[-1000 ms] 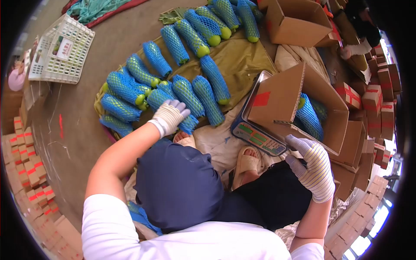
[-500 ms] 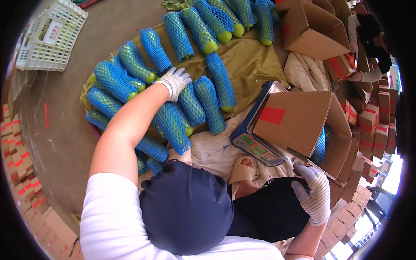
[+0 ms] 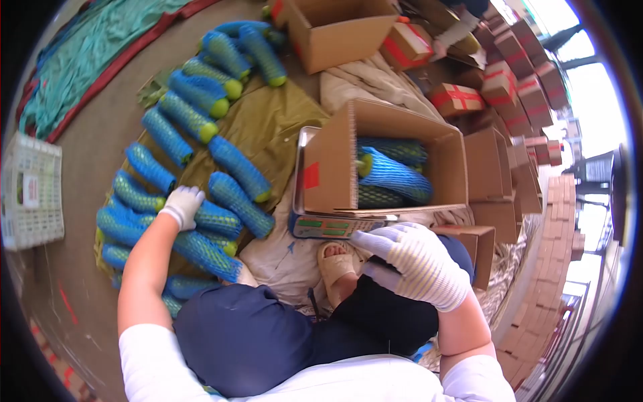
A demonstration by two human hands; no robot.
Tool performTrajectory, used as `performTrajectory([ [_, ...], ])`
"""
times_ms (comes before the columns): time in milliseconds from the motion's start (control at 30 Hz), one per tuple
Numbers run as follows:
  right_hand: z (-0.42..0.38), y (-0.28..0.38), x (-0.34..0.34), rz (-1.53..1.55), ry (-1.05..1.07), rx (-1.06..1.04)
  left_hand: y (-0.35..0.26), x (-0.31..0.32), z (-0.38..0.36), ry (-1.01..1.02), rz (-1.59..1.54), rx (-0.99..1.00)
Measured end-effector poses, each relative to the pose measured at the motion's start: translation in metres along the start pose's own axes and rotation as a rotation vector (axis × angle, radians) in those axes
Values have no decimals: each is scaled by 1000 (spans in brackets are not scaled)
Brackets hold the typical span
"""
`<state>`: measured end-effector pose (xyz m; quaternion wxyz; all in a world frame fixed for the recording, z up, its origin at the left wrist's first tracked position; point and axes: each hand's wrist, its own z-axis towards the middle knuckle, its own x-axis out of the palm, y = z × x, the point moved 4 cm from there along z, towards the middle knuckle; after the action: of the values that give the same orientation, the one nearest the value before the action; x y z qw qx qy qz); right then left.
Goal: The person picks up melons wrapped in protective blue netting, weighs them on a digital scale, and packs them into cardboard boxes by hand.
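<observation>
Long green gourds in blue foam netting lie in rows on the ground cloth. My gloved left hand [image 3: 183,206] is over the near end of one netted gourd [image 3: 218,221], with its fingers curled down on it; the fingertips are partly hidden. Just right of it lies another netted gourd [image 3: 241,204]. My gloved right hand [image 3: 422,261] holds nothing, its thumb and fingers apart, above my knee and by the front edge of the scale [image 3: 328,229]. On the scale stands an open cardboard box [image 3: 329,161] with several netted gourds [image 3: 396,175] inside.
Another open carton [image 3: 341,37] stands at the back, near taped boxes [image 3: 462,98]. A white plastic crate [image 3: 47,221] is at far left, below a teal tarp [image 3: 100,57]. Stacked cartons [image 3: 542,268] line the right. Olive cloth [image 3: 268,120] lies under the gourds.
The view has swung to the right, so the box's inside now shows. My left hand stays at the gourds, its fingers more curled. My right hand has come forward, closer to the scale.
</observation>
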<state>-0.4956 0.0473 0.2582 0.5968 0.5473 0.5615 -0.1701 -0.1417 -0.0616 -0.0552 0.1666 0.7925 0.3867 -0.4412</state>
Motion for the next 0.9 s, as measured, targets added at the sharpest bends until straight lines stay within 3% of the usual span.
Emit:
performTrajectory([
  [167,-24,-1,-6,81,-39,-95,-16,-68,-68,6,-36,-205],
  [267,-35,-2,-8,115,-99,-192,-24,-143,-121,-190,-156,-264],
  [367,-40,1,-13,136,-187,-290,-56,-237,-153,-590,-230,-124],
  [533,-41,14,-9,131,-196,-389,-174,-367,-112,-893,-238,323],
  [567,-41,16,-9,128,-201,-401,-197,-379,-92,-850,-228,355],
  [633,-38,16,-1,70,11,-345,-233,-388,-39,-806,-226,400],
  [767,-47,11,-2,16,-18,-313,-275,-373,35,-673,16,274],
  [833,-55,5,-5,50,-41,-294,-263,-372,25,-871,64,382],
  [900,-68,-2,-19,139,-212,-356,-241,-370,-8,-964,-71,356],
])
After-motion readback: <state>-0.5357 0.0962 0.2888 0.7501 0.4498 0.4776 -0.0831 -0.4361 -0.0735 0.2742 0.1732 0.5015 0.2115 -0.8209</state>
